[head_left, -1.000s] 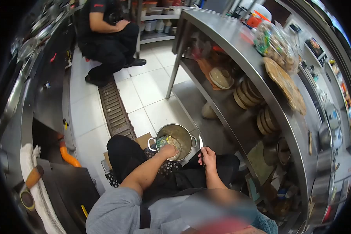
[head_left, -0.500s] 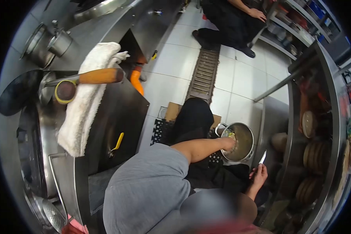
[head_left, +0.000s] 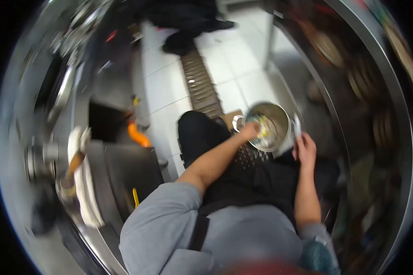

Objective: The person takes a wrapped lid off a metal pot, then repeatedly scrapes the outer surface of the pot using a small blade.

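Observation:
A steel pot with side handles stands low in front of my knees, with pale, yellow and greenish contents inside that are too blurred to name. My left hand reaches over the pot's left rim with its fingers closed at the contents; what they hold, if anything, is hidden. To the right of the pot, my right hand grips a small knife, blade pointing up and away from me.
Another person in dark clothes is at the top beyond a floor drain grate. Metal shelving with stacked items runs along the right. At left are a steel counter, a white towel and an orange pipe.
The view swung left toward the counter, then partly back. My left hand has moved toward the pot's left side. The knife stays in my right hand, now nearer the pot.

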`<control>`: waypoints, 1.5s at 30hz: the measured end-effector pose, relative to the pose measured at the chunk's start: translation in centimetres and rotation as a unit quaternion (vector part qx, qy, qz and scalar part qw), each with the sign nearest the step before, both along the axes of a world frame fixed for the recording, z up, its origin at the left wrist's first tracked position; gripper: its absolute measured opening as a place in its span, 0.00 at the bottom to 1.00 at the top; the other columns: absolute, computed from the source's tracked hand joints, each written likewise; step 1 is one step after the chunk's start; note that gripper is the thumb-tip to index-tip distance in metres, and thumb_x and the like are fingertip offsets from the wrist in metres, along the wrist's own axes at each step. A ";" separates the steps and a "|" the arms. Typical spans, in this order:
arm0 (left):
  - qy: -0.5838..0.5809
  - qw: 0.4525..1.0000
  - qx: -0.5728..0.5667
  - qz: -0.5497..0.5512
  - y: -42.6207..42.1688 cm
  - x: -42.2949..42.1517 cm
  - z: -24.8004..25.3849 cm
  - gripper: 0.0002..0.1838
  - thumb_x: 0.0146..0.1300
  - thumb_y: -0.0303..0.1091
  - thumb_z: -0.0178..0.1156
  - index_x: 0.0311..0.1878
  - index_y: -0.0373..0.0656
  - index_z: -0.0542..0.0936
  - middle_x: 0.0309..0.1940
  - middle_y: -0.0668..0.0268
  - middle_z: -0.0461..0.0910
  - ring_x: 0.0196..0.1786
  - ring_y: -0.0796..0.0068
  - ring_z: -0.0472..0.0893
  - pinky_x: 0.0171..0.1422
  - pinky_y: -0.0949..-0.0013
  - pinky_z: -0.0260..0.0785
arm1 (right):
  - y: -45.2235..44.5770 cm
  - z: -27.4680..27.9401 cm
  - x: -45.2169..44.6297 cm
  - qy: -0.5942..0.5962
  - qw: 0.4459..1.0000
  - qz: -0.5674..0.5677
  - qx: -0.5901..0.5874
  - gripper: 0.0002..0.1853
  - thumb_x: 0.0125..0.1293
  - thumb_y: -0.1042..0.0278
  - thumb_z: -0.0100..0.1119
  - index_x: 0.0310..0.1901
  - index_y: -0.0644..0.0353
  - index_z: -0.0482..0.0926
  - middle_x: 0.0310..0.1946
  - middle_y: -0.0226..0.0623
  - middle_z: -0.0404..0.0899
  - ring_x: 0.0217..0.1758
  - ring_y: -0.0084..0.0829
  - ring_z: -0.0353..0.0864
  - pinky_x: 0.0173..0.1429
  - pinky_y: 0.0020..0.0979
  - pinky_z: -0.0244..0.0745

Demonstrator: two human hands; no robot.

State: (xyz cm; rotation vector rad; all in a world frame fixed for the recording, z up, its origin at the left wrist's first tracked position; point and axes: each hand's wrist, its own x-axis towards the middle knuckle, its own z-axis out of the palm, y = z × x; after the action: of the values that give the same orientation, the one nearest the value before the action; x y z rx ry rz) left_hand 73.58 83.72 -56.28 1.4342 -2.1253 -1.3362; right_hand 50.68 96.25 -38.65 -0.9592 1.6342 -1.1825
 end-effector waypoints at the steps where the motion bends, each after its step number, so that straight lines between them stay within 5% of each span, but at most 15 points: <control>1: 0.073 0.992 0.071 0.073 0.0 -0.3 -1.1 0.13 0.51 0.27 0.55 0.42 0.37 0.80 0.29 0.53 0.82 0.35 0.63 0.83 0.38 0.64 0.74 | 0.2 -1.1 -0.4 0.051 0.998 -0.024 0.002 0.15 0.66 0.65 0.57 0.46 0.70 0.76 0.19 0.34 0.73 0.10 0.22 0.67 0.12 0.27 0.56; 3: 0.119 0.970 0.178 0.113 0.1 -1.2 4.7 0.12 0.59 0.28 0.55 0.46 0.35 0.78 0.29 0.61 0.82 0.33 0.73 0.83 0.32 0.69 0.74 | 0.4 1.0 0.0 -0.044 0.997 -0.047 0.039 0.17 0.63 0.65 0.60 0.49 0.69 0.75 0.22 0.38 0.77 0.11 0.22 0.69 0.13 0.26 0.58; 5: 0.147 0.951 0.240 0.131 -0.5 -2.0 6.6 0.17 0.64 0.30 0.56 0.56 0.37 0.72 0.41 0.58 0.81 0.38 0.70 0.83 0.38 0.68 0.75 | 0.4 1.7 -0.2 -0.072 0.995 -0.064 0.030 0.15 0.64 0.66 0.60 0.47 0.68 0.76 0.22 0.38 0.77 0.11 0.21 0.70 0.13 0.24 0.60; 8: 0.152 0.952 0.245 0.104 -0.6 -2.1 8.5 0.18 0.64 0.31 0.57 0.56 0.37 0.72 0.42 0.58 0.80 0.39 0.69 0.82 0.39 0.68 0.74 | 0.4 1.4 -0.5 -0.099 0.993 -0.060 0.009 0.13 0.65 0.66 0.58 0.46 0.66 0.75 0.22 0.36 0.77 0.12 0.20 0.71 0.13 0.24 0.62; 11: 0.092 0.963 0.236 0.088 -0.5 -1.3 7.1 0.19 0.63 0.33 0.58 0.55 0.36 0.72 0.40 0.59 0.80 0.36 0.71 0.81 0.37 0.70 0.73 | -0.1 0.8 -0.7 -0.105 0.992 -0.068 0.030 0.14 0.64 0.62 0.59 0.46 0.62 0.75 0.26 0.36 0.79 0.13 0.20 0.70 0.15 0.25 0.64; 12: 0.052 0.988 0.145 0.034 -1.7 1.0 0.0 0.19 0.63 0.33 0.58 0.55 0.36 0.73 0.35 0.60 0.80 0.33 0.71 0.81 0.33 0.71 0.73 | 0.1 1.6 -0.4 -0.094 0.992 -0.075 0.033 0.14 0.64 0.60 0.60 0.45 0.62 0.77 0.29 0.37 0.80 0.15 0.21 0.71 0.18 0.26 0.67; 14: -0.025 0.992 0.123 -0.005 -1.5 2.0 -2.1 0.15 0.61 0.36 0.60 0.46 0.36 0.77 0.25 0.63 0.79 0.23 0.72 0.78 0.25 0.70 0.70 | -0.2 0.1 -0.4 -0.035 0.997 -0.076 -0.003 0.11 0.63 0.64 0.60 0.43 0.62 0.76 0.23 0.34 0.79 0.15 0.22 0.75 0.17 0.25 0.71; 15: -0.048 0.986 0.155 0.036 0.1 0.8 1.7 0.12 0.54 0.29 0.55 0.41 0.34 0.77 0.29 0.58 0.80 0.25 0.70 0.79 0.29 0.66 0.73 | 0.1 0.2 -0.5 -0.057 0.996 -0.062 -0.005 0.14 0.62 0.61 0.62 0.43 0.63 0.78 0.29 0.36 0.80 0.17 0.23 0.72 0.23 0.26 0.72; 17: -0.003 0.983 0.182 0.003 -0.4 1.8 -1.9 0.13 0.55 0.26 0.56 0.44 0.33 0.76 0.28 0.59 0.79 0.25 0.70 0.78 0.28 0.68 0.73 | 0.4 0.8 -0.3 -0.043 0.998 -0.046 -0.010 0.13 0.62 0.62 0.61 0.40 0.63 0.79 0.24 0.37 0.80 0.18 0.24 0.77 0.22 0.28 0.72; 18: 0.001 0.986 0.168 0.011 0.4 0.8 0.8 0.13 0.56 0.26 0.56 0.45 0.32 0.76 0.28 0.60 0.79 0.25 0.71 0.78 0.28 0.69 0.73 | 0.5 0.8 -0.4 -0.025 0.999 -0.041 -0.002 0.13 0.62 0.61 0.61 0.39 0.63 0.79 0.24 0.37 0.81 0.18 0.24 0.77 0.22 0.29 0.73; 21: 0.010 0.985 0.173 0.007 0.7 -0.3 1.6 0.12 0.59 0.27 0.57 0.45 0.33 0.74 0.28 0.61 0.79 0.22 0.72 0.77 0.23 0.69 0.67 | 0.6 -0.1 -0.4 0.073 0.995 -0.037 -0.048 0.13 0.62 0.60 0.61 0.37 0.64 0.78 0.24 0.38 0.81 0.16 0.25 0.77 0.23 0.30 0.73; 26: 0.013 0.977 0.212 0.019 0.8 -0.8 2.2 0.11 0.62 0.27 0.56 0.46 0.34 0.74 0.29 0.61 0.80 0.23 0.73 0.78 0.23 0.71 0.67 | 0.7 1.0 0.0 0.045 0.998 -0.037 -0.013 0.11 0.64 0.63 0.59 0.36 0.64 0.76 0.18 0.32 0.75 0.13 0.22 0.72 0.18 0.28 0.67; 33: 0.179 0.932 0.301 0.093 0.7 -1.6 8.0 0.08 0.64 0.36 0.58 0.39 0.41 0.77 0.26 0.66 0.78 0.22 0.77 0.75 0.23 0.74 0.64 | 0.6 1.0 0.6 0.046 0.998 -0.019 0.037 0.11 0.65 0.61 0.57 0.40 0.61 0.78 0.20 0.35 0.78 0.14 0.23 0.75 0.18 0.27 0.70; 41: 0.267 0.895 0.340 0.114 1.4 -0.9 12.0 0.20 0.62 0.41 0.61 0.53 0.39 0.77 0.42 0.64 0.81 0.43 0.73 0.82 0.43 0.70 0.74 | 0.0 -0.3 1.3 -0.005 0.997 -0.037 0.066 0.09 0.67 0.66 0.55 0.40 0.63 0.77 0.22 0.31 0.76 0.17 0.20 0.74 0.19 0.22 0.69; 45: 0.311 0.872 0.367 0.087 2.0 -1.5 14.1 0.21 0.63 0.41 0.60 0.54 0.39 0.75 0.43 0.63 0.80 0.46 0.72 0.81 0.44 0.68 0.72 | -0.6 -0.5 1.3 -0.037 0.999 -0.006 0.031 0.10 0.66 0.65 0.58 0.39 0.66 0.76 0.23 0.34 0.77 0.15 0.20 0.72 0.18 0.21 0.65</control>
State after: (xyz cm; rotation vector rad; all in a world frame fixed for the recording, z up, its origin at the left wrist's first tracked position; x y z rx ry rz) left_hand 72.06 85.68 -42.17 1.1117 -1.0826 -2.2698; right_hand 52.01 95.67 -39.19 -0.8586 1.6106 -1.1561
